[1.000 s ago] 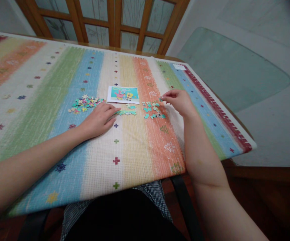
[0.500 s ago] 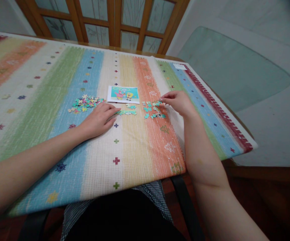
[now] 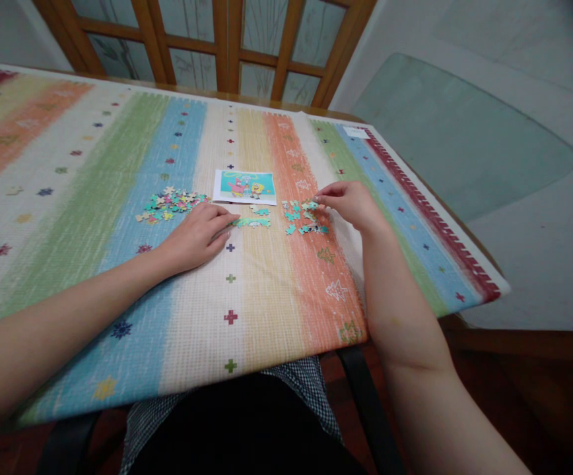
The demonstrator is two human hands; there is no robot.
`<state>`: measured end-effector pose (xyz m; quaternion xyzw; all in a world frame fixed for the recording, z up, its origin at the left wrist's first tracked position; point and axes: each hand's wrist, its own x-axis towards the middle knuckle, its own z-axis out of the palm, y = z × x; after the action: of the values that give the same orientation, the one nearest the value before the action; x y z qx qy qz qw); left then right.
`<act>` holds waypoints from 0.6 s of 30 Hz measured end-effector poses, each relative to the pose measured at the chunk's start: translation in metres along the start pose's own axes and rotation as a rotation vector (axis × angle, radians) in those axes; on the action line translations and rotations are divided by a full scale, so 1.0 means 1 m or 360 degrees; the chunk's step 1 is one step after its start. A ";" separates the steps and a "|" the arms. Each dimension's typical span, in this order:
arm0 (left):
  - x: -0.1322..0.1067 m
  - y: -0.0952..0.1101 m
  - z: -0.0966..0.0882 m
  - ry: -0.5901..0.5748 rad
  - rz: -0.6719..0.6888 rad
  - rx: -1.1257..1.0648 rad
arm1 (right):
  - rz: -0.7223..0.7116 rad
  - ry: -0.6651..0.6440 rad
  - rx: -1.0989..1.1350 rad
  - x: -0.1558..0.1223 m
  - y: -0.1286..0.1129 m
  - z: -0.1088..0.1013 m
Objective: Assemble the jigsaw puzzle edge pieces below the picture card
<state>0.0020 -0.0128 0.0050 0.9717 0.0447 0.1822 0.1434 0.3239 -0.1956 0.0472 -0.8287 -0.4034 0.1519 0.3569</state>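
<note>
My left hand [image 3: 198,233] lies flat on the striped tablecloth [image 3: 118,165], fingers stretched out, fingertips touching a short joined strip of teal puzzle pieces [image 3: 253,223]. My right hand [image 3: 350,203] is pinched, its fingertips down at a small teal piece at the edge of a loose cluster of teal pieces [image 3: 302,218]. A cartoon reference picture [image 3: 245,186] lies just beyond both hands. A heap of mixed coloured pieces [image 3: 170,203] sits to the left of my left hand.
The table's right edge [image 3: 445,231] runs close past my right hand, with a green glass panel [image 3: 459,142] on the floor beyond. A wooden lattice screen [image 3: 217,39] stands behind the table. A small white label [image 3: 354,132] lies at the far right corner.
My right hand has come down and slightly left, from hovering above the teal cluster to touching it. My left hand has stayed put.
</note>
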 end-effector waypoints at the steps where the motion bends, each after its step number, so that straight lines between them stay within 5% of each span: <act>1: 0.000 0.000 0.000 0.0001 0.0005 0.0006 | -0.0006 0.0017 -0.0013 0.000 0.001 -0.001; 10: 0.000 -0.001 0.000 0.0008 -0.0007 -0.0046 | -0.0061 0.0296 -0.0223 0.008 0.020 -0.014; 18: 0.000 -0.001 0.000 0.0019 -0.0008 -0.0069 | -0.0109 0.0258 -0.0237 0.008 0.020 -0.012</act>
<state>0.0019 -0.0122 0.0043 0.9672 0.0441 0.1884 0.1646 0.3465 -0.2034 0.0415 -0.8482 -0.4116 0.0416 0.3309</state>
